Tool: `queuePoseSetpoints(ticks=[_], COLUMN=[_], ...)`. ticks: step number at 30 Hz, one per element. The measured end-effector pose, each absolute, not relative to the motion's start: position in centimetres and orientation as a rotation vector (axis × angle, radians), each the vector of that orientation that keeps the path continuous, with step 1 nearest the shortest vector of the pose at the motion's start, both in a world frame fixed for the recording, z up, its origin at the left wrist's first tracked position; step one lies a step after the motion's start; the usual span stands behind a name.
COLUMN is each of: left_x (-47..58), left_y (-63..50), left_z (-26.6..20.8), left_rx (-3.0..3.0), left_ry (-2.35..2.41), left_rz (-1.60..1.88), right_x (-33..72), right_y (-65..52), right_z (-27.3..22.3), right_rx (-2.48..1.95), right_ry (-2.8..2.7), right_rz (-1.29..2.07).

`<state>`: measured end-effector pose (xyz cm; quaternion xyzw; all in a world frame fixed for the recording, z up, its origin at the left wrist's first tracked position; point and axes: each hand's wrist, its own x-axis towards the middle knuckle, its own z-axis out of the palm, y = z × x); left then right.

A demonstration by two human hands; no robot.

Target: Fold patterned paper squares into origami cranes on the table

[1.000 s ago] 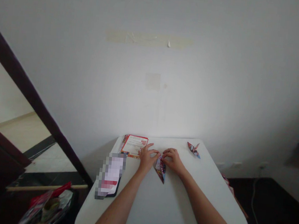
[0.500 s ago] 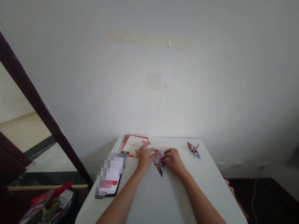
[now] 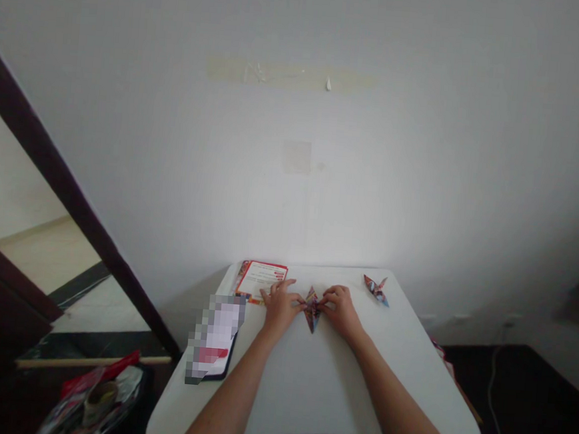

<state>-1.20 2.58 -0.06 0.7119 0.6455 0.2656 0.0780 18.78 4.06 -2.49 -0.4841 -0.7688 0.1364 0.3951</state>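
Between my hands on the white table (image 3: 316, 393) is a folded piece of patterned paper (image 3: 313, 312), now a narrow diamond with points toward and away from me. My left hand (image 3: 280, 304) pinches its left edge between thumb and index finger, the other fingers spread over the sheets behind. On the opposite side, my right hand (image 3: 340, 308) pinches the right edge, its remaining fingers curled. A finished-looking folded paper figure (image 3: 376, 291) with pointed ends lies apart at the far right of the table.
A stack of printed paper sheets (image 3: 262, 278) lies at the table's far left. Nearer me is a phone (image 3: 216, 345) with a blurred screen. A white wall (image 3: 397, 185) rises behind the table. A lined bin (image 3: 99, 402) holding a roll stands on the floor at left.
The folded paper has gone from a lopsided triangle-like shape to a symmetrical diamond, its near tip slightly farther from me. My right hand has shifted slightly to the right.
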Motion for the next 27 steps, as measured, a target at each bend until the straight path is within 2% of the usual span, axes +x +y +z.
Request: queuePoseSetpoints(ticks=[9, 15, 27], left_x=[-2.7, -2.3, -1.2], left_y=[2.5, 2.2, 2.1], left_z=[0.9, 1.2, 0.8], left_rx=[2.284, 2.244, 2.211], left_ry=[1.812, 1.842, 1.849], left_rz=[0.612, 0.629, 0.674], right_x=[20.0, 20.5, 17.4], right_y=[4.6, 4.5, 3.3], right_z=[-2.5, -2.2, -2.1], right_rx=[-1.215, -1.211, -1.458], right_ry=[-2.073, -2.112, -1.981], right_rz=[0.423, 0.462, 0.239])
